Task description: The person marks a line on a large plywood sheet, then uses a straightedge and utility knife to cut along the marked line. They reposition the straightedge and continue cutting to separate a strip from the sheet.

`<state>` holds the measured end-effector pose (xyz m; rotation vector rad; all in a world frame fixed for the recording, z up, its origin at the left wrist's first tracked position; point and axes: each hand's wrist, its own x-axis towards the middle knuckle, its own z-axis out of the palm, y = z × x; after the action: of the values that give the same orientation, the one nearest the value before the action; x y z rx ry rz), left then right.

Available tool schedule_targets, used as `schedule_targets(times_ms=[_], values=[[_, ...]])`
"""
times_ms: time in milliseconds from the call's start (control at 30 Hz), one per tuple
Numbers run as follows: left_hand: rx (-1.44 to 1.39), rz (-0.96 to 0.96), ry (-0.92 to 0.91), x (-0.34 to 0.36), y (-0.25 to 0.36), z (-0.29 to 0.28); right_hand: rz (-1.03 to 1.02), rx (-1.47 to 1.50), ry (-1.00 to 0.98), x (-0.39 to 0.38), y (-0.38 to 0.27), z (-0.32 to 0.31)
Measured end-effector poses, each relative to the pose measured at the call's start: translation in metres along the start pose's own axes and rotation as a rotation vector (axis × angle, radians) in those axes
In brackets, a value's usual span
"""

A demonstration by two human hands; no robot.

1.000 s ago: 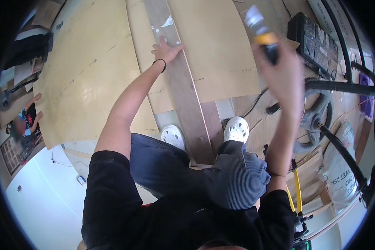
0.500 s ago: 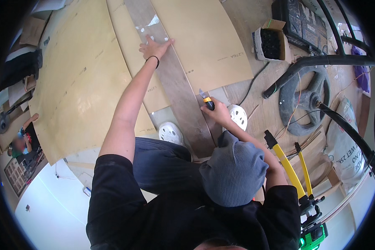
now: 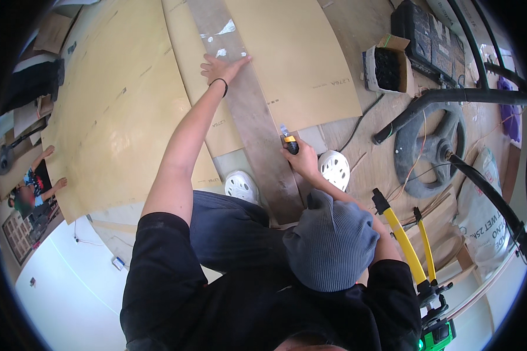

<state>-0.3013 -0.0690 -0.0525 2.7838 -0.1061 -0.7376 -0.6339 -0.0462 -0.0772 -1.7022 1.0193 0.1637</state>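
Observation:
My left hand (image 3: 225,70) lies spread on a long brown plank (image 3: 255,120) with white patches, its thumb reaching the right edge. My right hand (image 3: 303,160) grips a utility knife (image 3: 290,142) with a black and yellow handle. The knife's blade points away from me, close to the plank's right edge and the near edge of a tan sheet (image 3: 301,58). The plank lies lengthwise over the tan sheeting, its near end between my white clogs (image 3: 334,169). Whether the blade tip touches the sheet is too small to tell.
Another large tan sheet (image 3: 117,111) spreads to the left, where another person (image 3: 32,196) has both hands near its edge. On the right are an open carton (image 3: 386,69), a black case (image 3: 427,41), a black wheel-shaped base (image 3: 413,149), yellow tripod legs (image 3: 407,243) and a white sack (image 3: 482,205).
My left hand has slid slightly toward me along the plank, uncovering a white patch. The knife is a little nearer the plank's edge. The other person's second hand has moved out toward the sheet.

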Motion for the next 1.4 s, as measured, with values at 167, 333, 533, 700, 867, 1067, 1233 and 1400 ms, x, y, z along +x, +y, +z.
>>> schedule_targets(times_ms=[167,333,533,700,867,1067,1233,1400], values=[[0.022,-0.066,-0.035,0.001,0.003,0.009,0.041,0.108,0.035,0.002,-0.001,0.002],[0.060,-0.074,-0.014,0.003,0.005,0.012,0.094,0.074,0.002,0.002,0.001,0.004],[0.119,-0.103,0.013,0.004,0.009,0.014,0.099,0.079,0.012,0.003,0.005,0.008],[0.135,-0.107,0.043,0.003,0.011,0.015,0.049,0.096,0.047,0.000,0.005,0.008],[0.142,-0.109,0.042,0.001,0.012,0.014,0.077,0.058,0.048,-0.002,-0.002,0.006],[0.139,-0.114,0.062,-0.003,0.012,0.014,0.130,0.065,0.053,-0.005,-0.007,0.005],[0.129,-0.107,0.070,-0.006,0.012,0.014,0.110,0.070,0.090,-0.004,-0.002,0.010],[0.101,-0.090,0.067,-0.008,0.010,0.013,0.058,0.036,0.094,-0.002,0.005,0.013]])
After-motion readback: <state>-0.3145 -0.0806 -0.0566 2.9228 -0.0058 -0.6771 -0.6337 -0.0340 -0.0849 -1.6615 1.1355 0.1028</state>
